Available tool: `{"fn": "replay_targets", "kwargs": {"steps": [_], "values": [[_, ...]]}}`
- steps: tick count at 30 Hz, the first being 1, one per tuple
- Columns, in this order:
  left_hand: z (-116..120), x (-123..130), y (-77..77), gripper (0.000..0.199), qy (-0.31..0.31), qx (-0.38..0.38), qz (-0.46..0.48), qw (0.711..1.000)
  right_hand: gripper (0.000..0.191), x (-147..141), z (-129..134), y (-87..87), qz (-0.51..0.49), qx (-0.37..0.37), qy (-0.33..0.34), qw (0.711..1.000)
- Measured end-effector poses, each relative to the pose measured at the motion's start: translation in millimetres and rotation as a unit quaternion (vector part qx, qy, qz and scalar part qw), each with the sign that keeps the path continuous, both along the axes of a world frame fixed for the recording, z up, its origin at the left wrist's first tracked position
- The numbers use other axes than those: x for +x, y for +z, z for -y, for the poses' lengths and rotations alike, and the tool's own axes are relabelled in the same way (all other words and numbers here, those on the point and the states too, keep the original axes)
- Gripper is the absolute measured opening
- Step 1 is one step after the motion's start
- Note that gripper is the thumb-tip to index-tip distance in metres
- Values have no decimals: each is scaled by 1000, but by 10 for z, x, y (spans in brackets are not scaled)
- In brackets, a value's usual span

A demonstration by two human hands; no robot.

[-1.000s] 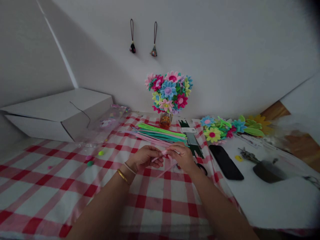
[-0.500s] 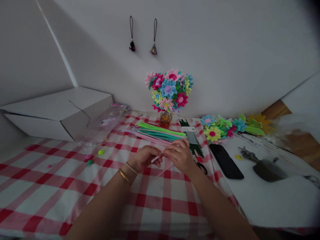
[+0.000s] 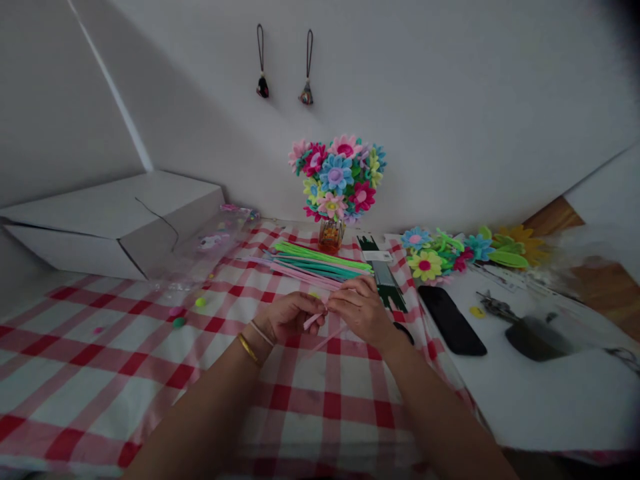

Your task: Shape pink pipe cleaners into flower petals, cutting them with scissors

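Observation:
Both hands meet over the middle of the checked cloth, pinching a pink pipe cleaner [image 3: 314, 320]. My left hand [image 3: 293, 316] is closed on it, with a short end sticking out below the fingers. My right hand [image 3: 361, 311] grips the same piece from the other side, fingers bent and pressed together; a faint pink length trails beneath. Just beyond the hands lies a bundle of green, teal and pink pipe cleaners [image 3: 320, 261]. Part of a pair of black-handled scissors [image 3: 404, 332] shows beside my right wrist.
Behind the bundle stands a glass vase [image 3: 331, 236] of fuzzy flowers [image 3: 340, 177]. A white box [image 3: 120, 220] and clear plastic bag [image 3: 207, 247] are at left, near small pompoms [image 3: 179, 323]. At right lie a phone [image 3: 451, 320], green stems [image 3: 393, 293] and loose flowers [image 3: 425, 265].
The hands stay almost in place. The pink end under my left fingers has turned slightly and shows more, and a yellow-green spot now appears behind the fingers. The view has shifted slightly.

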State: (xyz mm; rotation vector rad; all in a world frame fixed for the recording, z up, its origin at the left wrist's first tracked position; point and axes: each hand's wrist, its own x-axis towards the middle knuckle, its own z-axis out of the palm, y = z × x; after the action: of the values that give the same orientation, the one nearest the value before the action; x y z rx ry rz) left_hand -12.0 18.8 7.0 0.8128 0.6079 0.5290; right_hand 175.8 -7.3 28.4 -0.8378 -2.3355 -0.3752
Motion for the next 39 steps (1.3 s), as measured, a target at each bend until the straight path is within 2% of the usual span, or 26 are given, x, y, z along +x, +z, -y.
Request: {"fn": "replay_targets", "kwargs": {"steps": [6,12,20,25,28,30,31,32,33,35,36,37,38,39], "values": [[35,19,19,9,-22,-25,9,999,14,24,-14,8,-16,-1,29,999],[45,-2,36,4,-36,5,17,999,15,39,-25,-18,-11,-4,46,999],[48,21,19,10,10,46,-35,998,13,62,-50,-5,27,-25,47,998],[32,37,9,5,35,142,-86,986,16,25,-21,-6,59,-37,22,997],[15,48,-17,7,49,238,-136,960,17,-10,3,-8,70,-40,10,997],[15,64,-26,9,65,337,-189,920,16,-37,10,-20,68,-50,-9,996],[22,74,-23,10,79,400,-226,885,15,-51,9,-31,64,-57,-26,996],[32,87,-14,11,95,470,-267,836,14,-67,6,-47,56,-65,-47,995],[47,100,0,11,110,542,-308,774,13,-82,0,-66,44,-74,-69,994],[84,131,36,12,124,666,-372,635,10,-111,-17,-109,9,-92,-106,990],[104,148,52,13,125,708,-392,574,9,-123,-26,-129,-11,-98,-120,988],[124,166,63,14,123,734,-407,529,9,-134,-33,-146,-30,-100,-133,986],[142,186,68,16,131,743,-419,505,9,-143,-38,-159,-43,-95,-146,984],[158,207,66,18,150,737,-431,500,9,-149,-40,-166,-50,-84,-161,982]]}}
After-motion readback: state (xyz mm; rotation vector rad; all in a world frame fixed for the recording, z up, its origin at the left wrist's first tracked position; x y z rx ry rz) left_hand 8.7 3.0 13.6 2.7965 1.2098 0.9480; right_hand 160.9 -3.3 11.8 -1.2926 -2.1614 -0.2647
